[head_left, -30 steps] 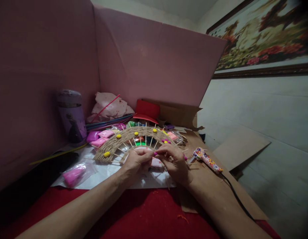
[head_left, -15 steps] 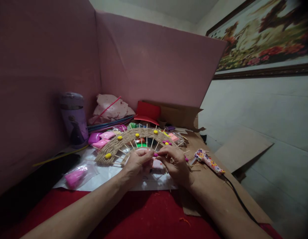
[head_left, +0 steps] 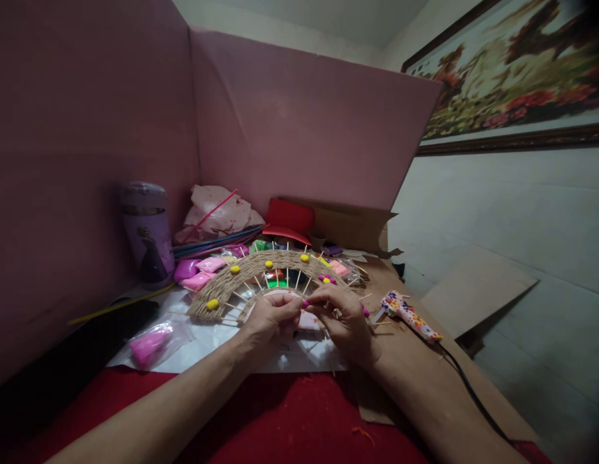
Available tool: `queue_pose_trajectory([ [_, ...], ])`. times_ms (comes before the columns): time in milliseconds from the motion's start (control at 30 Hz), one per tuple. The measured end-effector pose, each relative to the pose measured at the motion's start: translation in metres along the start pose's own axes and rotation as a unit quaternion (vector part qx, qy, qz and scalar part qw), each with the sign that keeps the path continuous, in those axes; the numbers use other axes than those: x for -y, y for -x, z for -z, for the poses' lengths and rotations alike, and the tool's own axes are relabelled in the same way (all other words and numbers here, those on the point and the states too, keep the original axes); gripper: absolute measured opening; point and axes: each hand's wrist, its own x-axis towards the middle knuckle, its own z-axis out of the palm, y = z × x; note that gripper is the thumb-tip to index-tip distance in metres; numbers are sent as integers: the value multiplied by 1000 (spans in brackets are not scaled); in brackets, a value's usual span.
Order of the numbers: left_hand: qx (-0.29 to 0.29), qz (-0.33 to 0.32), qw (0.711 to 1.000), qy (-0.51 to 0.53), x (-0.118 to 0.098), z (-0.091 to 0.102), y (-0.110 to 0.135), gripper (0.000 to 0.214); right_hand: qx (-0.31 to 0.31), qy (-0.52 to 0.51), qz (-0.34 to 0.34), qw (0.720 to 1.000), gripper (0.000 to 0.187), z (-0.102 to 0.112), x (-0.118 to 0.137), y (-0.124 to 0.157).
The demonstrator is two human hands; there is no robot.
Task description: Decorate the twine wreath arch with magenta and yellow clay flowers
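Observation:
A half-round fan of wooden sticks wound with jute cord (head_left: 251, 274) lies on a white sheet (head_left: 207, 338). Yellow clay beads (head_left: 212, 303) dot its outer band, and a few magenta ones (head_left: 323, 278) sit at its right. My left hand (head_left: 270, 320) and my right hand (head_left: 342, 319) meet at the inner arc. Their fingertips pinch a small magenta clay bit (head_left: 305, 303) between them. Both hands are closed in a pinch, touching the fan's sticks.
A patterned glue gun (head_left: 410, 316) with a black cord lies at the right on brown cardboard. Clay packets (head_left: 195, 270), a purple tumbler (head_left: 147, 235), a pink bag (head_left: 147, 345) and a red box (head_left: 289, 219) crowd the back. Pink boards wall the left and rear. Red cloth (head_left: 280, 419) covers the near table.
Hardly anything has changed. The view has drifted a little, and both hands keep pinching the magenta bit at the same spot on the fan.

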Motion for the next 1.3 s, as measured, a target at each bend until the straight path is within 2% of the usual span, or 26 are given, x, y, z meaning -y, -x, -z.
queue_pose_trajectory([
  [233,19,0,1000,0,2,2,-1,35,-7,-10,-5,1000,3,0,1,0],
  [467,4,11,1000,-14,-4,-2,2,40,-11,-7,-11,1000,1,-2,0,0],
  [1033,6,3,1000,2,-1,1,0,32,4,-12,-2,1000,7,1,-1,-1],
  [1100,0,5,1000,2,-2,0,0,31,-30,-7,-24,999,12,7,-6,-4],
  [1167,-10,0,1000,-10,-3,-1,0,32,-114,10,-75,991,20,17,-17,-9],
  [1233,-25,-16,999,-38,-5,-2,1,30,-195,68,-145,968,29,31,-32,-15],
  [1300,-50,-43,995,-71,-6,-3,1,26,-206,183,-218,936,33,45,-47,-20],
])
